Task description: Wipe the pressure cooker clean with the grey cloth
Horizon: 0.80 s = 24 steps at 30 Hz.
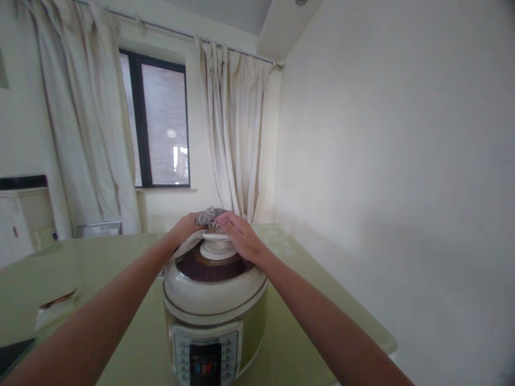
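An electric pressure cooker (215,295) stands in front of me, with a pale body, a dark brown lid top and a round white knob (219,246). Behind the knob is a bunched grey patterned cloth (206,216). My left hand (187,226) is closed on the cloth from the left, its fingertips hidden. From the right, my right hand (242,237) reaches over the lid beside the knob, its fingers bent against the cloth. A pale strip runs along the lid below my left hand; I cannot tell what it belongs to. The cooker's front carries a button panel (207,354).
The cooker rests on a pale green glossy table (317,300). At left lie a tissue pack (56,308) and a dark flat object (15,354). A white wall (402,161) borders the right side. Curtains (237,123) and a window (164,126) are behind.
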Tool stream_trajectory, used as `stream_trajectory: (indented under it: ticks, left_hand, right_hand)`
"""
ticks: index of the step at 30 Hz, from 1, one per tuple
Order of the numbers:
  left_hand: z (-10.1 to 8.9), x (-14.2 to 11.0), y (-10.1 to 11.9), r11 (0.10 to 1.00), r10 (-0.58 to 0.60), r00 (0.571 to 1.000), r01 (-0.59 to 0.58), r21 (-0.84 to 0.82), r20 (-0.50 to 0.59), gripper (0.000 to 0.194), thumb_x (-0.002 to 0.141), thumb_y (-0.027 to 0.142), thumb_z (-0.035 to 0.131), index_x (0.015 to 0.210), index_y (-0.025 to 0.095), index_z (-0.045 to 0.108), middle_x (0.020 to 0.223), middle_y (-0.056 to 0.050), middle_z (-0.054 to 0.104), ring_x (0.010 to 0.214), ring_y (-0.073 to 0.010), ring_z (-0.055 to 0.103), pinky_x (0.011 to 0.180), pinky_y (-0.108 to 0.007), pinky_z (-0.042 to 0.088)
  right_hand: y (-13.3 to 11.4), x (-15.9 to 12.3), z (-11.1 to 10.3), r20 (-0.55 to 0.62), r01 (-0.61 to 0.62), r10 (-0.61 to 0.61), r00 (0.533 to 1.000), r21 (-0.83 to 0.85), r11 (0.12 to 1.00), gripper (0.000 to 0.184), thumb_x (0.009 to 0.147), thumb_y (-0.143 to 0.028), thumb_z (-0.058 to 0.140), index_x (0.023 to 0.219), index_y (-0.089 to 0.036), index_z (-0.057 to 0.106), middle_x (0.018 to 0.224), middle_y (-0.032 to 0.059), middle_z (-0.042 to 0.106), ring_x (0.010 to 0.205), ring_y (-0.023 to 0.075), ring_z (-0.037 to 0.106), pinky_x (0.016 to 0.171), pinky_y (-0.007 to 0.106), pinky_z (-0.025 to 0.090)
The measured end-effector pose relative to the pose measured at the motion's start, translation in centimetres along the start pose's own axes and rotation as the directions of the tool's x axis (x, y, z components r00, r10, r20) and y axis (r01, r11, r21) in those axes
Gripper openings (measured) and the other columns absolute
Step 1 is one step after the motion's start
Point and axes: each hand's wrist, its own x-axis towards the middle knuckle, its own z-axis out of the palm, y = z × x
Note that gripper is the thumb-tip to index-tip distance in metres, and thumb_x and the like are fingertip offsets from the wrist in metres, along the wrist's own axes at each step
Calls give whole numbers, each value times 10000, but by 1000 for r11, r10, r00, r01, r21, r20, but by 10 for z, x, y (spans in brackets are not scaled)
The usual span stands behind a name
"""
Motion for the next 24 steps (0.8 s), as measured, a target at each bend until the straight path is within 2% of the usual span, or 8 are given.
stream_trajectory:
  ticks: [5, 9, 11, 13, 17, 21, 24]
  left_hand:
    - [1, -20, -1, 998, -32, 995, 37, 59, -92, 505, 641, 675, 636, 868, 247, 776, 911, -77, 824, 990, -366, 753, 876, -384, 557]
    - [-3, -41, -2, 997, -62, 985, 69, 41, -160, 561, 683, 729, 606, 833, 209, 755, 806, -67, 791, 902, -338, 748, 798, -374, 559]
    - [-6, -55, 0, 995, -84, 978, 92, 34, -193, 553, 682, 727, 601, 793, 201, 731, 752, -65, 766, 845, -326, 737, 738, -370, 547]
    - [-10, -69, 4, 994, -97, 970, 105, 27, -221, 535, 689, 711, 594, 776, 196, 713, 733, -69, 754, 801, -315, 723, 706, -372, 535]
    - [-17, -97, 17, 993, -77, 968, 96, 67, -237, 530, 767, 697, 582, 848, 191, 716, 826, -86, 778, 822, -304, 722, 734, -381, 532]
    - [-14, -119, 32, 973, -11, 962, 73, 220, -272, 494, 828, 682, 590, 868, 203, 703, 896, -112, 766, 876, -313, 719, 780, -394, 524]
    - [-9, -132, 41, 921, 91, 959, 22, 390, -269, 435, 880, 631, 577, 893, 227, 738, 947, -106, 757, 949, -326, 686, 899, -428, 521]
  right_hand:
    - [3, 0, 0, -14, -9, 8, 1000, -111, 994, 347, 1078, -500, 503, 1002, -223, 698, 947, 15, 708, 944, 189, 638, 891, 315, 459]
    - [5, 1, 3, -30, -11, 6, 1000, -167, 986, 153, 969, -371, 707, 952, -219, 718, 924, 11, 725, 912, 189, 648, 859, 309, 462]
    - [4, 1, 4, -31, 3, -9, 999, -179, 984, 113, 927, -322, 758, 952, -216, 728, 928, 11, 732, 920, 192, 652, 864, 311, 462]
    - [4, 1, 4, -34, 18, -25, 999, -199, 980, 106, 926, -312, 763, 944, -211, 741, 919, 15, 722, 916, 191, 649, 868, 315, 460]
    - [5, 3, 3, -84, -1, -20, 996, -241, 971, 139, 901, -336, 801, 918, -201, 771, 913, 16, 636, 864, 170, 615, 860, 311, 455]
    - [6, 5, 3, -97, 9, -32, 995, -234, 972, 205, 999, -341, 677, 875, -193, 745, 846, 0, 592, 836, 157, 587, 841, 298, 429]
    - [7, 7, 4, -109, 43, -70, 992, -232, 972, 269, 1042, -343, 599, 835, -198, 690, 828, -10, 589, 844, 153, 570, 828, 286, 411]
